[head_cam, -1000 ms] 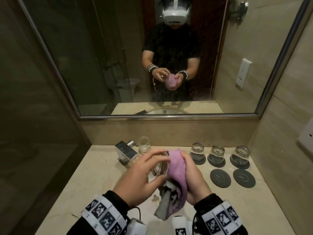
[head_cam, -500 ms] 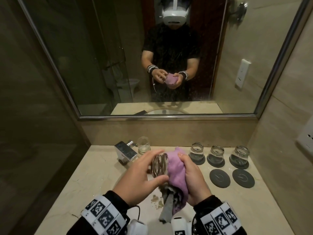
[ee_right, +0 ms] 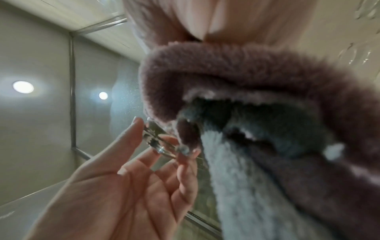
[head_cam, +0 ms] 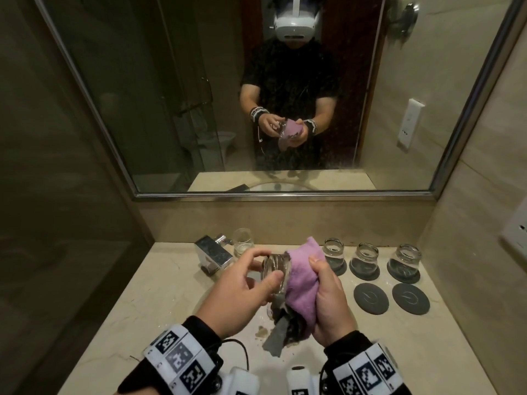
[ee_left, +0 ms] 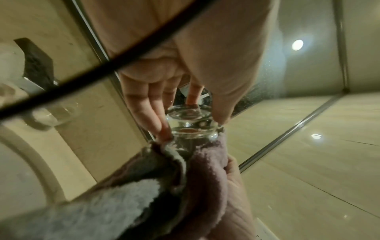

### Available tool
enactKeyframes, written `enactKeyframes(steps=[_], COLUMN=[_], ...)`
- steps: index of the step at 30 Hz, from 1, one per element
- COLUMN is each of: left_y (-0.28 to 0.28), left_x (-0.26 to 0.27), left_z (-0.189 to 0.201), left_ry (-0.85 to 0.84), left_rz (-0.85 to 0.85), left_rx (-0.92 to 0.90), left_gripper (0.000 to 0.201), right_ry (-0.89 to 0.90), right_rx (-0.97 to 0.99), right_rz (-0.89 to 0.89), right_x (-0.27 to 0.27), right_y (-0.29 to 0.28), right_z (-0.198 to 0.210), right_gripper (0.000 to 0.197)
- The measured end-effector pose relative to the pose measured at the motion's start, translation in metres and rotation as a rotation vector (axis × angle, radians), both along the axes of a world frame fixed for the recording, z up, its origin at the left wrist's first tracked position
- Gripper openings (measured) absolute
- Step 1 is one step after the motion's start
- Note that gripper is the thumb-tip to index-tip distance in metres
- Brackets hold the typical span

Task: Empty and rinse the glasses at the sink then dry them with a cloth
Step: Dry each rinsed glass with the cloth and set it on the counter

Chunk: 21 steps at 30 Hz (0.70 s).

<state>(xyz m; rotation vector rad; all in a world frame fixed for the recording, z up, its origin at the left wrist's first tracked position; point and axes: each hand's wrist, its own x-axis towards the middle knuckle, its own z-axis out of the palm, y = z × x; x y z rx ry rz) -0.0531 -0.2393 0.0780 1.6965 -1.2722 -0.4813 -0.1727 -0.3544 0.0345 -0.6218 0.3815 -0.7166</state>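
Over the sink I hold a clear glass [head_cam: 275, 273] on its side, its thick base toward my left hand [head_cam: 242, 292]. My left thumb and fingertips [ee_left: 162, 128] pinch that base [ee_left: 190, 118]. A purple and grey cloth [head_cam: 302, 283] wraps the glass's open end, and my right hand [head_cam: 328, 297] grips the cloth around it. From the right wrist the cloth [ee_right: 257, 100] fills the view, with the glass base [ee_right: 158, 139] at my left fingertips. Three glasses [head_cam: 368, 256] stand upside down on dark coasters at the back right. One upright glass [head_cam: 242, 240] stands behind the tap.
A square chrome tap [head_cam: 212, 253] stands at the back left of the beige counter [head_cam: 128, 309]. Two bare dark coasters [head_cam: 390, 302] lie in front of the upturned glasses. A large mirror [head_cam: 171, 109] covers the wall ahead. A wall with a socket [head_cam: 516, 229] closes the right side.
The glass has come further out of the cloth toward the left, so its base now shows. My left fingers have shifted on that base. The cloth hangs lower.
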Motion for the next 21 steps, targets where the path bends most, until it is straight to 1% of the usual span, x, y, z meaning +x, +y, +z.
enactKeyframes(steps=[1,2,4,5,6,7,8,9,10,11,12,14,15,16,18,19,21], left_y=[0.000,0.000,0.002,0.002,0.003,0.002,0.000,-0.002,-0.004,-0.005,-0.003,-0.003,-0.003,-0.003,-0.006,-0.009,-0.010], left_x=[0.000,-0.002,-0.002,-0.002,-0.003,-0.003,-0.003,-0.001,0.001,0.001,0.000,0.002,0.005,0.006,0.004,0.003,0.002], left_z=[0.003,0.005,0.005,0.004,0.005,0.007,0.006,0.003,0.003,0.004,0.008,0.010,0.009,0.009,0.011,0.011,0.012], left_ry=[-0.026,-0.102,-0.307,-0.298,-0.215,-0.098,-0.022,0.024,0.042,0.051,-0.005,-0.219,-0.276,-0.244,-0.027,0.061,0.112], left_rz=[-0.013,-0.036,-0.096,-0.104,-0.076,-0.037,-0.001,0.023,0.036,0.032,0.011,-0.046,-0.061,-0.059,-0.002,0.023,0.043], left_rx=[0.004,-0.002,-0.035,-0.033,-0.018,0.002,0.022,0.025,0.044,0.052,0.063,0.071,0.073,0.086,0.123,0.142,0.140], left_gripper=[0.039,0.042,0.049,0.050,0.049,0.048,0.050,0.054,0.051,0.044,0.039,0.048,0.053,0.056,0.055,0.051,0.038], right_ry=[-0.009,-0.014,-0.018,-0.022,-0.026,-0.019,-0.010,-0.002,-0.002,-0.002,0.002,0.027,0.028,0.027,0.027,0.037,0.051], right_rx=[0.028,0.067,0.118,0.119,0.111,0.100,0.076,0.052,0.033,0.034,0.049,0.086,0.092,0.090,0.071,0.054,0.036], right_rz=[0.023,0.051,0.101,0.112,0.109,0.081,0.046,0.014,-0.002,0.000,0.014,0.046,0.062,0.064,0.013,-0.021,-0.063], right_x=[0.000,-0.001,-0.002,-0.002,-0.002,-0.001,-0.001,-0.001,-0.001,0.000,0.000,0.000,-0.001,-0.001,0.001,0.002,0.005], right_y=[0.000,0.000,-0.001,-0.002,-0.001,0.000,0.000,0.001,0.002,0.001,0.000,-0.003,-0.004,-0.004,-0.003,-0.002,-0.001], right_z=[0.002,0.004,0.005,0.006,0.006,0.006,0.006,0.005,0.004,0.004,0.005,0.007,0.009,0.010,0.011,0.011,0.010], right_gripper=[0.044,0.041,0.043,0.045,0.045,0.045,0.045,0.046,0.045,0.044,0.042,0.040,0.040,0.041,0.044,0.043,0.042])
